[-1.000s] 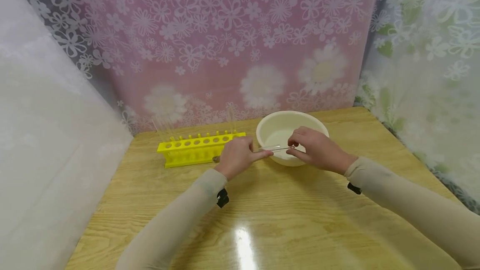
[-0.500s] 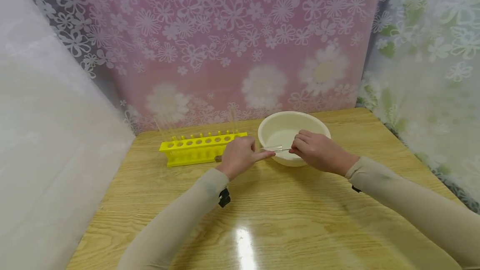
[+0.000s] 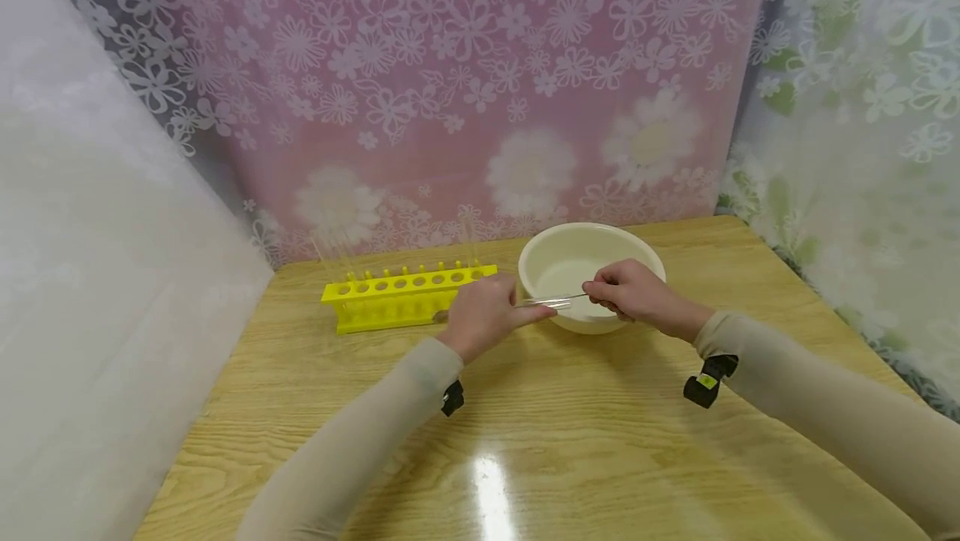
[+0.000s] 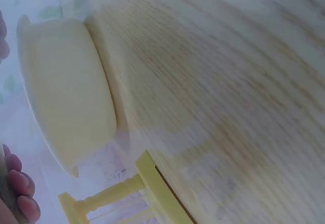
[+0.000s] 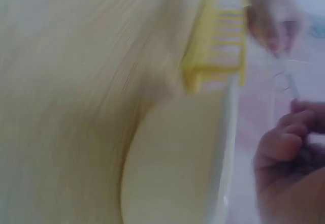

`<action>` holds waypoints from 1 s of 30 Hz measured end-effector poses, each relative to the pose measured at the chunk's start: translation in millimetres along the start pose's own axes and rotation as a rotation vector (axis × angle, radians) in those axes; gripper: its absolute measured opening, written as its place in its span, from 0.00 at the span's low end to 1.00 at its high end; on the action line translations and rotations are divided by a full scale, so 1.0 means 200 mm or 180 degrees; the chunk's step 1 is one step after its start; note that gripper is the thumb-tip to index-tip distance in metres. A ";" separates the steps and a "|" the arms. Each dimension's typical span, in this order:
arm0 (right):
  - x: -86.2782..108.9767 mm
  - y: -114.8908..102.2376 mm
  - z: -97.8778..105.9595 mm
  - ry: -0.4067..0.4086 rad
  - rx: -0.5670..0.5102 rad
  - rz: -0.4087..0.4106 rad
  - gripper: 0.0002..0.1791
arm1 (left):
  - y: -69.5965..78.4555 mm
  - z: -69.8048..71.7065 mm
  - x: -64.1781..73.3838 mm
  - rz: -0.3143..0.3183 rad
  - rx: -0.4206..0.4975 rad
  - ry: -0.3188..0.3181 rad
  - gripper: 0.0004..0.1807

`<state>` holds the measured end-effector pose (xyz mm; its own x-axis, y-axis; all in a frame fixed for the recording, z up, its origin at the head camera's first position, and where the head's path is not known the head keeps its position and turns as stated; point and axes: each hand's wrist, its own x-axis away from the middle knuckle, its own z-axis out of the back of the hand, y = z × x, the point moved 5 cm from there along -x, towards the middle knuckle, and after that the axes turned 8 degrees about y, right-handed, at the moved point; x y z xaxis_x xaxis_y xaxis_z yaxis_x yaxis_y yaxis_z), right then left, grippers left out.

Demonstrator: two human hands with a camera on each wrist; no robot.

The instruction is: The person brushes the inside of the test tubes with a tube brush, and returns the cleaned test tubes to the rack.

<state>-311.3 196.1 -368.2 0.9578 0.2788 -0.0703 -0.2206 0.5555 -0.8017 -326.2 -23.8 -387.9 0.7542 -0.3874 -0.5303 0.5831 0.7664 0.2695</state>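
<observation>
My left hand (image 3: 483, 316) grips a clear test tube (image 3: 558, 304), held nearly level with its open end pointing right. A thin wire handle (image 3: 577, 297) of a test tube brush comes out of that end. My right hand (image 3: 636, 299) pinches the wire over the front of the white basin (image 3: 537, 253). On the other side of the left hand shows the brush's brownish bristle end (image 3: 440, 317). In the left wrist view the left fingers (image 4: 23, 188) curl round the tube. The right wrist view is blurred; the right thumb (image 5: 284, 145) and fingers close on the wire.
Left of the basin stands a yellow test tube rack (image 3: 405, 324), partly behind the left hand. Clear tubes (image 3: 333, 249) stand upright at its left end, and others at its right end. A floral curtain (image 3: 450, 107) hangs behind the wooden table (image 3: 600, 441).
The right hand's fingers have regripped the wire, and its wrist has turned. The left hand keeps its hold on the tube, which tilts slightly, its open end a little lower.
</observation>
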 end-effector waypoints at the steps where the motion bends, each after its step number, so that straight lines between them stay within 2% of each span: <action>1: 0.00 0.01 0.00 -0.0087 -0.0142 -0.0208 0.20 | 0.00 0.00 0.00 -0.0018 -0.0003 -0.0009 0.31; 2: 0.00 0.02 -0.01 -0.0155 -0.0269 -0.0384 0.20 | 0.01 0.00 0.00 -0.0033 -0.0009 -0.0009 0.31; 4: 0.01 0.02 -0.01 -0.0210 -0.0366 -0.0518 0.21 | 0.01 0.00 0.01 -0.0067 -0.0014 0.0005 0.30; 6: 0.01 0.02 -0.01 -0.0141 -0.0245 -0.0362 0.21 | 0.01 0.00 0.01 -0.0053 0.0023 0.0011 0.29; 7: 0.01 0.02 -0.01 -0.0065 -0.0103 -0.0180 0.20 | 0.01 0.00 0.01 -0.0028 0.0047 0.0007 0.29; 9: 0.01 -0.01 -0.01 0.0165 0.0273 0.0365 0.17 | -0.01 0.00 0.01 0.0068 0.0112 -0.0017 0.30; 13: 0.05 -0.07 -0.02 0.0755 0.1228 0.1780 0.05 | -0.03 0.01 0.01 0.0254 0.0171 -0.0106 0.31; 15: 0.08 -0.08 -0.03 0.1016 0.1596 0.2394 0.09 | -0.04 0.01 0.01 0.0292 0.0154 -0.0142 0.32; 17: 0.10 -0.08 -0.03 0.1193 0.1848 0.2825 0.13 | -0.04 0.01 0.01 0.0302 0.0146 -0.0170 0.33; 19: 0.10 -0.08 -0.03 0.1239 0.1962 0.3102 0.13 | -0.04 0.00 0.01 0.0294 0.0145 -0.0189 0.34; 21: 0.11 -0.08 -0.04 0.1200 0.1976 0.3257 0.12 | -0.04 0.00 0.01 0.0293 0.0167 -0.0205 0.34; 24: 0.11 -0.08 -0.04 0.1067 0.1925 0.3302 0.10 | -0.04 0.00 0.02 0.0284 0.0173 -0.0220 0.34; 27: 0.11 -0.08 -0.03 0.0945 0.1798 0.3127 0.11 | -0.04 0.00 0.02 0.0254 0.0159 -0.0200 0.34; 30: 0.09 -0.06 -0.03 0.0820 0.1554 0.2768 0.11 | -0.04 0.00 0.02 0.0194 0.0135 -0.0133 0.33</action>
<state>-289.8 190.0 -362.2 0.4288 0.5922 -0.6822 -0.8523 0.5155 -0.0882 -327.9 -31.3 -391.0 0.8001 -0.3624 -0.4780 0.5473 0.7672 0.3345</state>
